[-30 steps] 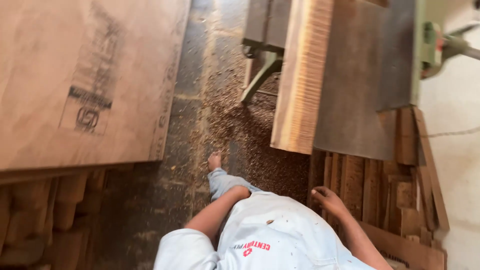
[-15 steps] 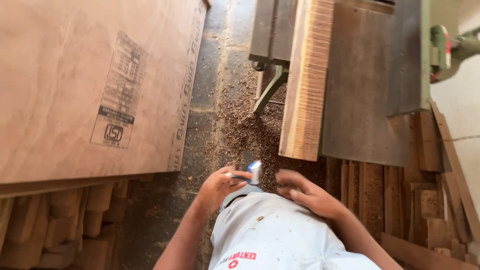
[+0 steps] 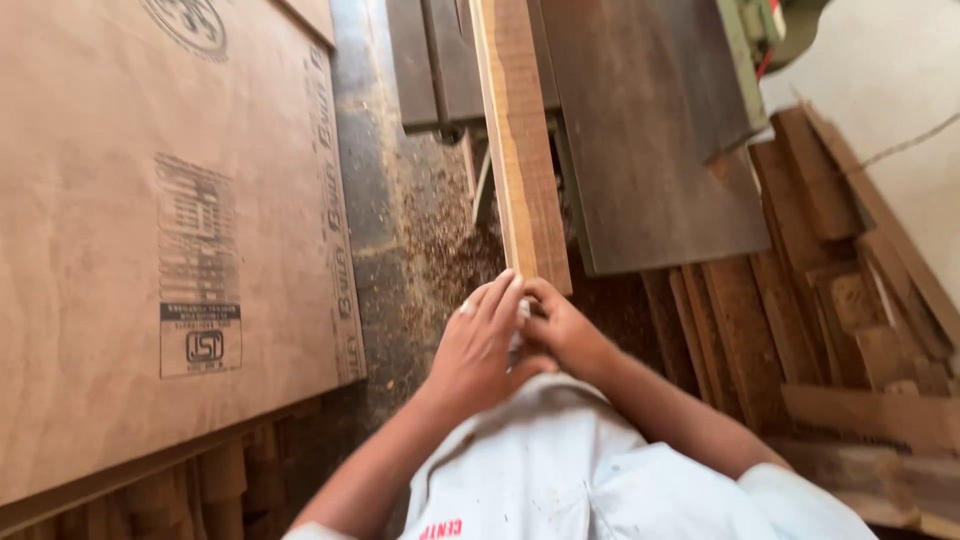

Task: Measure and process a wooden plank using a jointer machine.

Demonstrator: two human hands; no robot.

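At centre frame the left hand and right hand close together around a small pale object, just below the plank end, which overhangs the machine table for easy reach.

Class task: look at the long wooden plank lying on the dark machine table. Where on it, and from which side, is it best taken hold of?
Probably the wooden plank is best gripped at its near end, which overhangs the machine table, coming from the person's side. That end is free, narrow enough to pinch across, and lies just beyond the left hand and right hand.
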